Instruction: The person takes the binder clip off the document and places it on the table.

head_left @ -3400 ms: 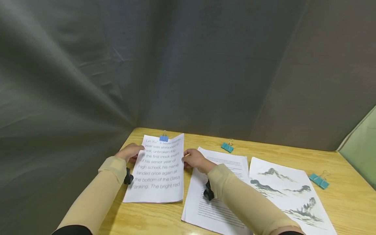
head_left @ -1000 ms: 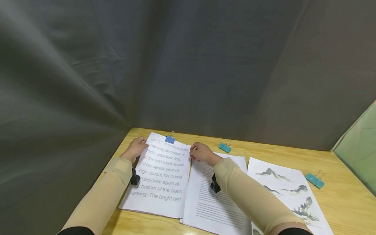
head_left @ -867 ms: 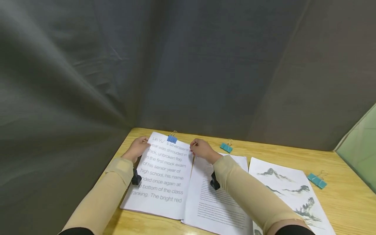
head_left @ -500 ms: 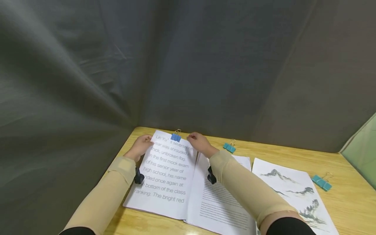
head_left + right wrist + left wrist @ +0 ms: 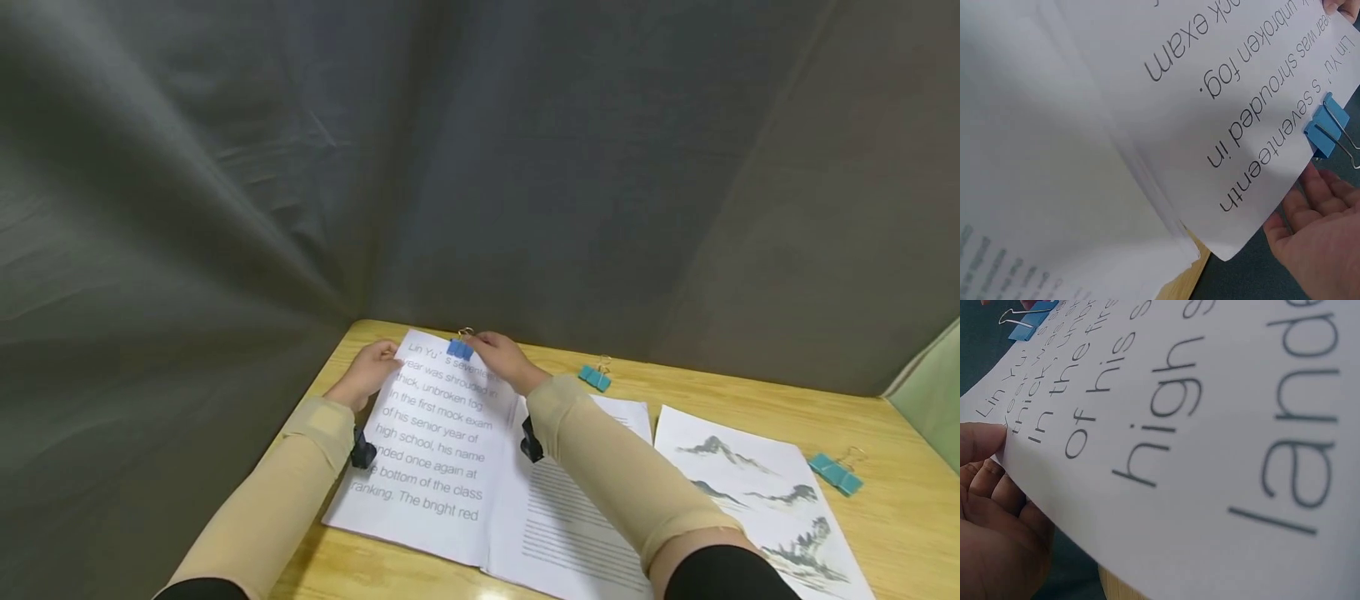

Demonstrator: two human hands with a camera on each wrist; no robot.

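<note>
My left hand [image 5: 369,367] pinches the upper left edge of a stack of large-print sheets [image 5: 427,450], thumb on top and fingers behind, as the left wrist view shows. A blue binder clip [image 5: 460,348] bites the top edge of that stack, its wire handles standing up. My right hand [image 5: 504,358] is just right of the clip at the top edge. In the right wrist view its loosely bent fingers [image 5: 1300,206] lie by the edge beneath the clip, and the thumb is not visible. Whether they touch the clip cannot be told.
A second stack of small-print sheets [image 5: 570,533] lies to the right, overlapped by the first one's edge. Beyond it is a sheet with ink mountains [image 5: 750,492]. Two teal binder clips, one behind [image 5: 595,377] and one at right [image 5: 836,473], rest on the wooden table [image 5: 900,517].
My right hand has left the stack's right edge and moved along the top to the blue clip. The stack was tilted and shifted right against the small-print sheets. My left hand keeps its pinch.
</note>
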